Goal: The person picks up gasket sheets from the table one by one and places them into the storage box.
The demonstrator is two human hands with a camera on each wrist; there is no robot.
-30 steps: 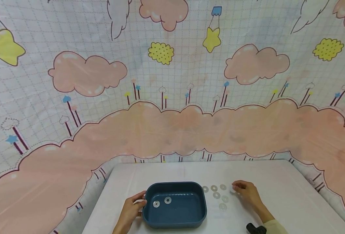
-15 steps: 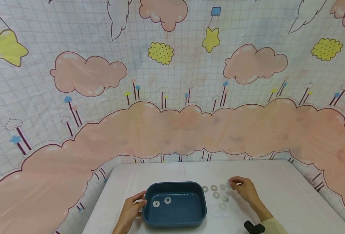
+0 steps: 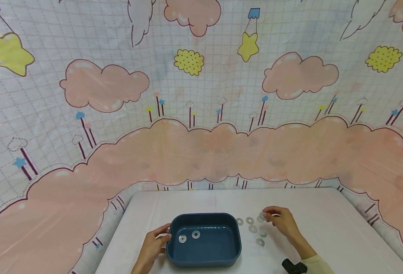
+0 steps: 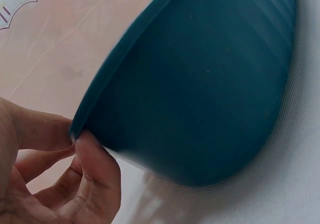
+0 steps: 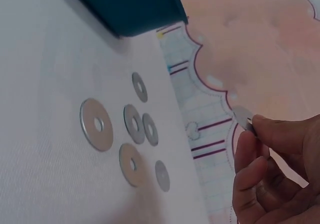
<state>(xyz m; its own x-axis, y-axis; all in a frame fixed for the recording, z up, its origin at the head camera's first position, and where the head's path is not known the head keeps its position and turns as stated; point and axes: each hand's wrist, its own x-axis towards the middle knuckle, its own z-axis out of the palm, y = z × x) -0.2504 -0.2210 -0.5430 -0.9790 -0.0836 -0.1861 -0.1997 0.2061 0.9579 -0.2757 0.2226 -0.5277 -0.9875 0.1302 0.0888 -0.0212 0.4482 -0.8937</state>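
My left hand (image 3: 151, 245) pinches the left rim of a dark blue plastic tray (image 3: 205, 258). In the left wrist view the thumb and index finger clasp that rim, with the tray wall (image 4: 200, 94) filling much of the view. Two metal washers lie inside: one washer (image 3: 180, 239) at the left, another washer (image 3: 196, 231) just right of it. My right hand (image 3: 284, 221) pinches a flat washer (image 5: 243, 116) between thumb and fingers, raised off the table. Several more washers (image 5: 90, 126) lie flat and loosely grouped on the table between the tray and this hand.
A white cloth-covered table (image 3: 311, 213) carries everything. Behind it hangs a printed curtain (image 3: 215, 152) with clouds and stars. A black device (image 3: 294, 266) sits at the right wrist, by the pale yellow sleeve (image 3: 318, 264).
My right hand has shifted left and slightly away from me, bringing the pinched washer over the grouped ones. The left hand and tray stay in place.
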